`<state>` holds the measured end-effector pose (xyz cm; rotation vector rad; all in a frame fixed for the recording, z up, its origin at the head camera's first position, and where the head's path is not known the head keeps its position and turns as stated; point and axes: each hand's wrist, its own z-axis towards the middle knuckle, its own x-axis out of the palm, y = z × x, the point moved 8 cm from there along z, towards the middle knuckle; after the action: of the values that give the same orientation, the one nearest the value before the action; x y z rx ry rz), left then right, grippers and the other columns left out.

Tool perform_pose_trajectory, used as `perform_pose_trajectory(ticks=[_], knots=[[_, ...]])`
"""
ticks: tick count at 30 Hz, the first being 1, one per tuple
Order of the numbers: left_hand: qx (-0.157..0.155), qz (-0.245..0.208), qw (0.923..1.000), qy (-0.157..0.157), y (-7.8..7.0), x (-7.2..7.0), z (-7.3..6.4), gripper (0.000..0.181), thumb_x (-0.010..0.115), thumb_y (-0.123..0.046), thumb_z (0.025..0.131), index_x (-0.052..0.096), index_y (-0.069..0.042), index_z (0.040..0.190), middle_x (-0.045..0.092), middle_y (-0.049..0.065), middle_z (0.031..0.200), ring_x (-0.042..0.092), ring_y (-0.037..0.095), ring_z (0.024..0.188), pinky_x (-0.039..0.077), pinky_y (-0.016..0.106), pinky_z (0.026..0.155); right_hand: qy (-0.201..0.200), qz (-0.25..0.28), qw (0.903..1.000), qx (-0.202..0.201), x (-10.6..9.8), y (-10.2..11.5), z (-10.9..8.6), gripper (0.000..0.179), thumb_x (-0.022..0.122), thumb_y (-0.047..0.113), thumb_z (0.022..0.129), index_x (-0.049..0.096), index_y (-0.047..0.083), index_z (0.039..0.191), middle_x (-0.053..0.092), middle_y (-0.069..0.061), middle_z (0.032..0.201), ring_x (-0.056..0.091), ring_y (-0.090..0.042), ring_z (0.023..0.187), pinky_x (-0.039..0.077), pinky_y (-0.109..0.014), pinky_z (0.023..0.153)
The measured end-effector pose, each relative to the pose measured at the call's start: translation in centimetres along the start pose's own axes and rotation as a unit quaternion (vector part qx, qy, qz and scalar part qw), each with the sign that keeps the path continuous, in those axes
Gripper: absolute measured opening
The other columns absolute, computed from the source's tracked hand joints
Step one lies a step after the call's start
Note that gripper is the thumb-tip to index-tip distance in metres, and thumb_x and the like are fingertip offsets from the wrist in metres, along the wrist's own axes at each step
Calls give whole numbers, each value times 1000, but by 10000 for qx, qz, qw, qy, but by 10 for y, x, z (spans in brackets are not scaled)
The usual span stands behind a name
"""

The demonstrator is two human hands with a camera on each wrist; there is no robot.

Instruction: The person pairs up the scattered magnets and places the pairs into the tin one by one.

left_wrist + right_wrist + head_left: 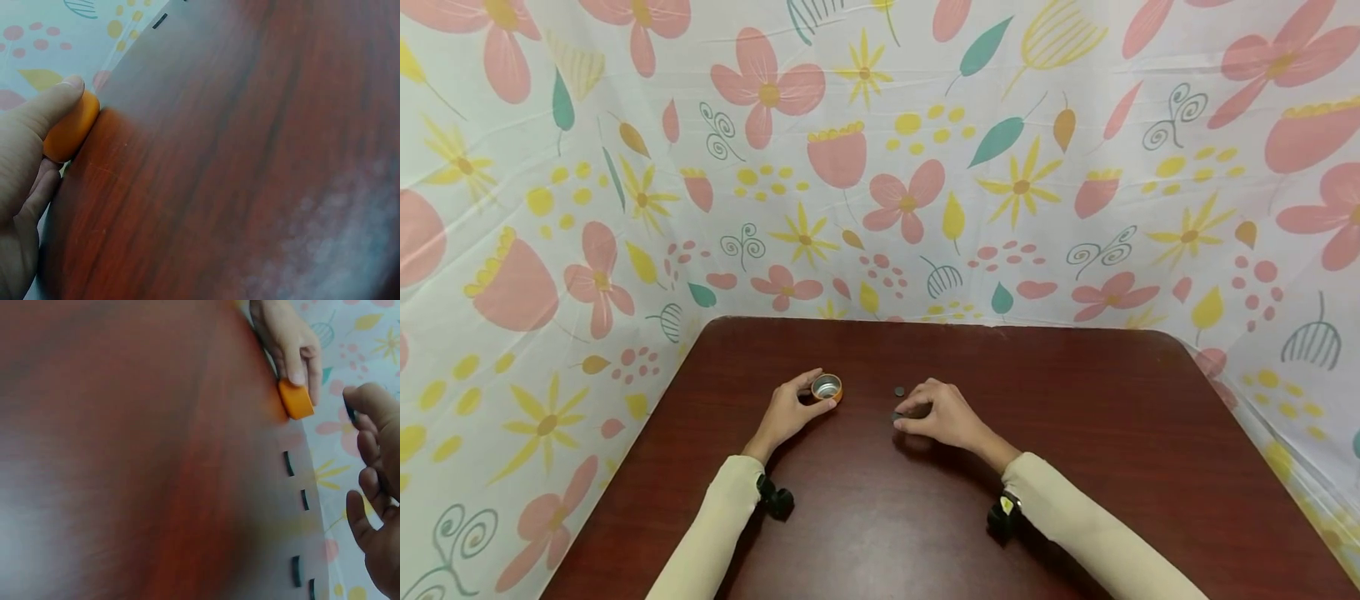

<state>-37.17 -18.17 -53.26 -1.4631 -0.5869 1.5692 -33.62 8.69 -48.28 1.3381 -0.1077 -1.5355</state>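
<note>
A small round orange tin with a silvery inside stands open-topped on the table. My left hand holds it from the left, thumb and fingers around its side; the orange wall shows between them in the left wrist view. To the right, my right hand pinches a small dark disc between thumb and finger, off the table. Just beyond that hand lies another dark disc. Several dark flat pieces, among them one disc, appear on the table in the right wrist view.
The dark red-brown wooden table has a glossy top with rounded far corners. A white flower-patterned cloth hangs behind it and along both sides. Dark wrist devices are strapped below the hands.
</note>
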Motion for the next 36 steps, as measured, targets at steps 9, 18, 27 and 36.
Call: perform_pose_trajectory(ticks=[9,18,27,36], knots=[[10,40,10000,42,1,-1,2,70,83,-38,87,57,-11,147,63,7,140,63,29,120,53,49,99,124,607,9981,-41,11,-3,55,13,86,28,85,83,24,97,74,13,93,64,-19,88,52,-42,84],[-84,-24,10000,13,0,-1,3,69,83,-36,87,58,-9,146,63,8,139,64,30,119,52,50,99,297,606,9974,263,38,-5,93,17,84,29,88,83,21,103,75,9,96,65,-8,89,52,-40,93],[-131,-68,9999,-4,4,3,3,69,83,-35,88,57,-8,146,64,6,138,63,29,119,53,49,99,213,942,9933,642,65,-14,106,19,82,25,90,82,15,105,78,2,104,69,-12,94,53,-28,72],[-33,-119,9999,-26,4,-1,2,69,82,-36,89,57,-8,146,63,6,140,64,29,120,53,49,98,273,1092,9899,859,86,-13,108,20,81,24,91,82,11,106,78,-2,103,48,-13,52,42,-23,52]])
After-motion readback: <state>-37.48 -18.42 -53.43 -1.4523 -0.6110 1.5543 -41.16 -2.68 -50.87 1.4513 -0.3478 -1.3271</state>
